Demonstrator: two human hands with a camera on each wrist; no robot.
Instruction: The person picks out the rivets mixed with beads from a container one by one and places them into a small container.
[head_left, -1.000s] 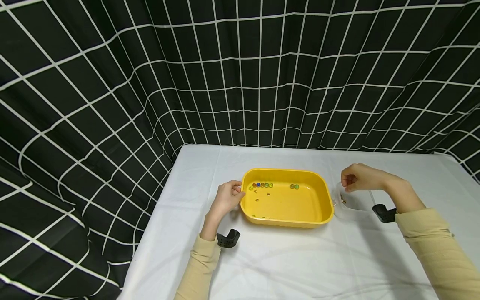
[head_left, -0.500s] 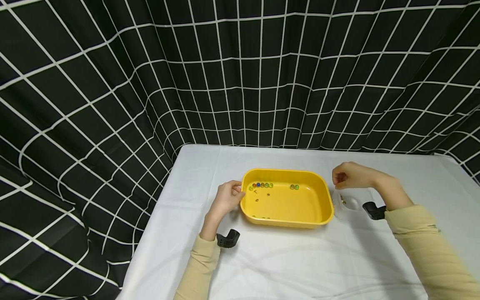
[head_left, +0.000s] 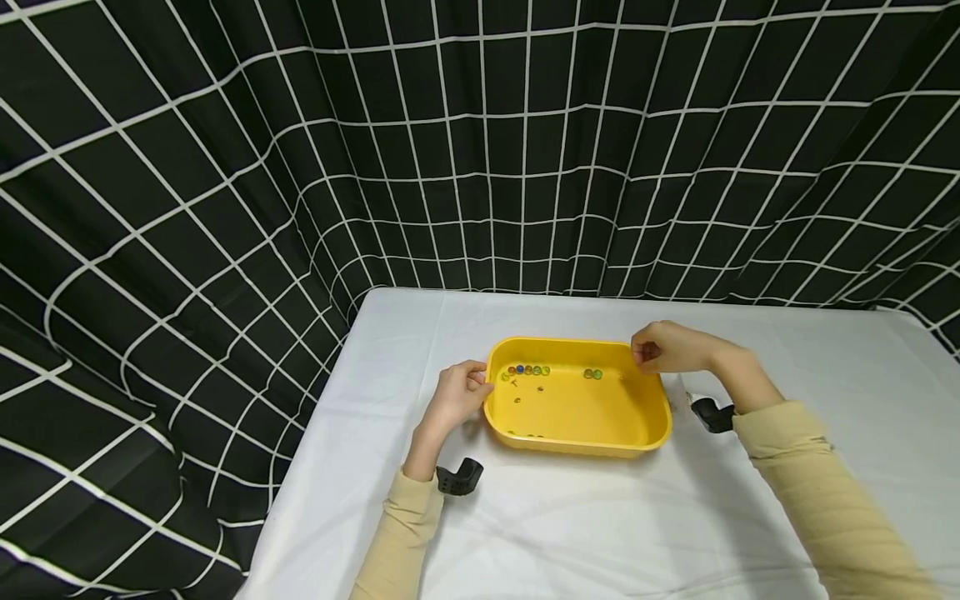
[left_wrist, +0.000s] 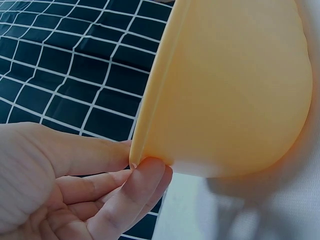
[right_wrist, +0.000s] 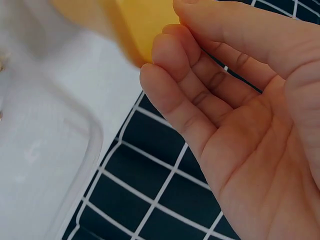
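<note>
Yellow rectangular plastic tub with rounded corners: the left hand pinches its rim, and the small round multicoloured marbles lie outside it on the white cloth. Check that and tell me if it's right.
Not quite: the marbles lie inside the tub, not outside on the white cloth, as the head view shows. The left hand does pinch its rim.

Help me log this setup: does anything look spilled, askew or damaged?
Nothing stands out. The small round multicoloured glassy marbles visible lie inside the yellow rectangular plastic tub, whose rim the left hand pinches; no crack shows.
</note>
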